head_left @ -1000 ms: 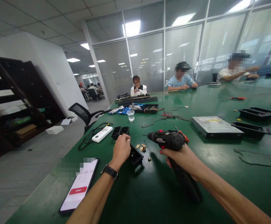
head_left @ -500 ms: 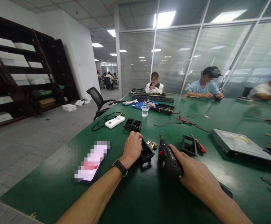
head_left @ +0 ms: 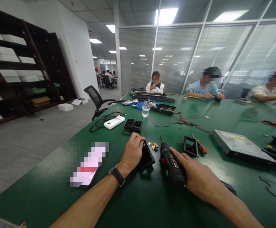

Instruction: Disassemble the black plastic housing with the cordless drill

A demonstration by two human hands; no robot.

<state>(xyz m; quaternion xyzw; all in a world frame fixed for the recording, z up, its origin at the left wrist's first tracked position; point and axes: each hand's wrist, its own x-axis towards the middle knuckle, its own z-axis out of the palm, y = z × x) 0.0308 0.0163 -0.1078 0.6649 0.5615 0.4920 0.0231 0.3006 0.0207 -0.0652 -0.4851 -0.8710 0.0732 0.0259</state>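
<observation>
My left hand [head_left: 132, 151], wearing a dark-strapped watch [head_left: 116, 176], is closed on the left edge of a small black plastic housing [head_left: 149, 158] with an open hollow. The housing is tilted, and its inside is too dark to make out. My right hand [head_left: 195, 171] is wrapped round the rear of a black cordless screwdriver [head_left: 172, 164], whose bit points away from me. Its fingertips are partly hidden by the tool. Between housing and screwdriver lie several small brass-coloured plates [head_left: 154, 146] on the green table [head_left: 133, 205].
Two joined black boxes [head_left: 133, 126] with small parts inside stand beyond my left hand. To the right are a black frame [head_left: 190, 146], an orange-handled screwdriver [head_left: 202, 147] and a flat metal drive [head_left: 242, 146]. A phone [head_left: 90, 164] lies left, behind it a white power bank [head_left: 114, 122]. People sit across the table.
The view has shifted slightly. In my left hand the black housing has tipped a little, its hollow turned more toward me. My right hand keeps its hold on the cordless screwdriver.
</observation>
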